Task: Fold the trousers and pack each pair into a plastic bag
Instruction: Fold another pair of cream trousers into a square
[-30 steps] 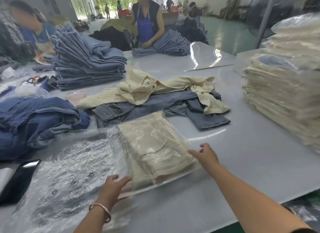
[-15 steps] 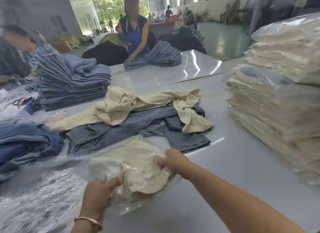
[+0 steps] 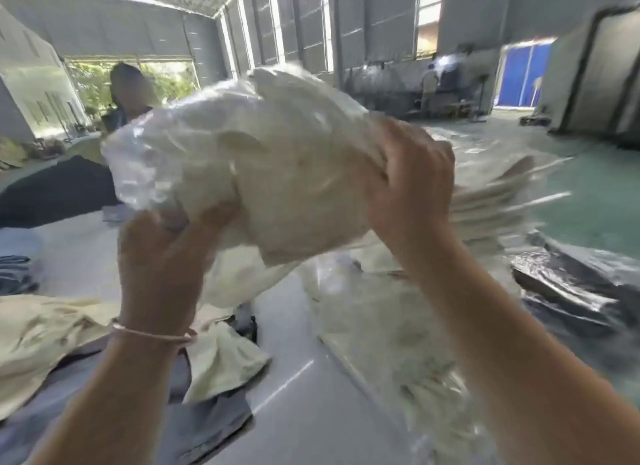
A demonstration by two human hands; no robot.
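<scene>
A bagged pair of cream trousers (image 3: 277, 174) is held raised above the surface (image 3: 304, 388). The left hand (image 3: 162, 260) is curled around its lower left end; the right hand (image 3: 412, 184) is clamped on its right edge. Loose cream trousers (image 3: 45, 340) are seen lying below, with a blurred stack of packed bags (image 3: 491, 208) at right.
</scene>
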